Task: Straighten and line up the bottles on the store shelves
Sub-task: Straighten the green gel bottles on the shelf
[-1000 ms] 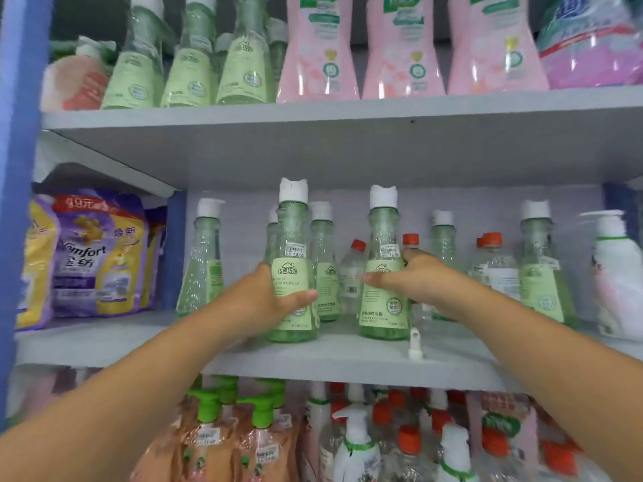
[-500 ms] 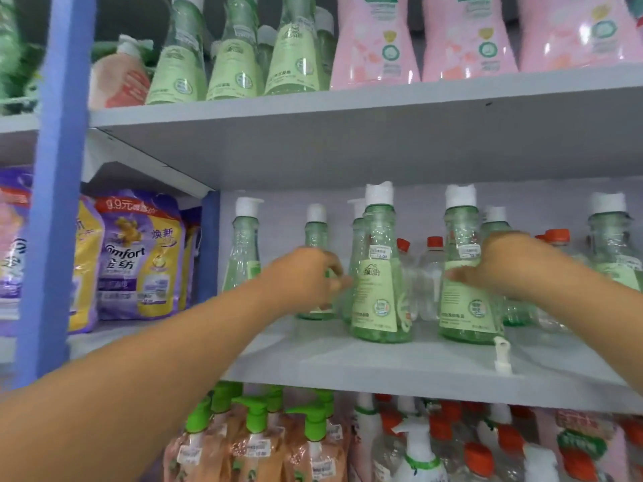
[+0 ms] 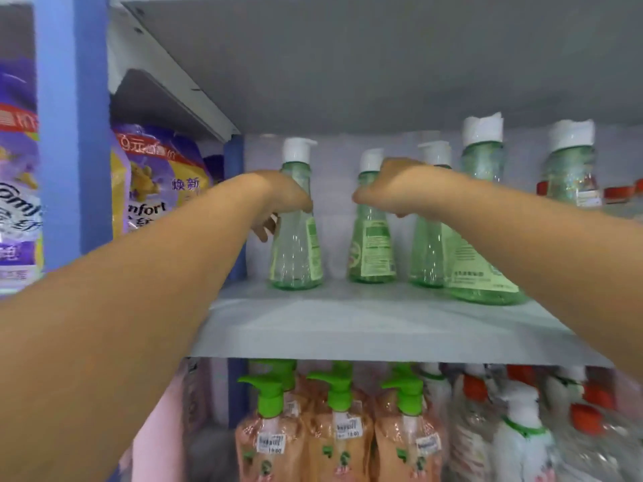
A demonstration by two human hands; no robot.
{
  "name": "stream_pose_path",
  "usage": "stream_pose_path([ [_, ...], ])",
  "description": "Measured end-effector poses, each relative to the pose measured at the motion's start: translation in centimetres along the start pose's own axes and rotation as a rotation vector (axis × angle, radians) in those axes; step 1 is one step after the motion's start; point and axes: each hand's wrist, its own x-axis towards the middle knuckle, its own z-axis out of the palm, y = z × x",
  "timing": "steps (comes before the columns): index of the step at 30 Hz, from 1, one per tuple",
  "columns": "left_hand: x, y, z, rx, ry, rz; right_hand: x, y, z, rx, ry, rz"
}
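Green clear bottles with white pump caps stand on the grey middle shelf (image 3: 365,328). My left hand (image 3: 282,200) grips the neck of the leftmost green bottle (image 3: 295,252), fingers curled round its left side. My right hand (image 3: 393,193) grips the neck of the second green bottle (image 3: 372,252), which stands upright with its label facing right. A third green bottle (image 3: 426,252) stands behind my right forearm. Two larger green bottles (image 3: 483,161) (image 3: 570,168) stand nearer the front at the right.
A blue upright post (image 3: 69,133) bounds the shelf on the left, with purple and yellow softener bags (image 3: 153,179) beyond it. Below stand orange bottles with green pumps (image 3: 334,429) and white and red-capped bottles (image 3: 522,429). The upper shelf's underside (image 3: 382,57) hangs close above the caps.
Both hands have left the two front bottles and reached left and back to the two rear left bottles. The view has shifted left and lower.
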Motion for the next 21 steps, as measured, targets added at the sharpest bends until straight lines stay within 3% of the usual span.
stream_pose_path([
  [2,0.7,-0.7,0.0,-0.135,-0.075,0.015,2.2,-0.1,1.4,0.026,-0.064,0.028],
  [6,1.5,-1.4,-0.7,-0.145,-0.164,0.017,5.8,-0.3,3.8,0.391,-0.168,0.119],
  [12,3.6,-1.6,-0.7,-0.140,-0.232,-0.059,9.0,-0.4,4.4,0.416,-0.232,0.282],
  [17,5.2,-0.9,0.5,-0.056,-0.153,-0.091,10.9,-0.3,4.9,0.522,-0.309,0.248],
  [21,6.5,-1.1,1.7,0.083,-0.030,-0.065,11.2,0.0,6.6,0.561,-0.244,0.125],
])
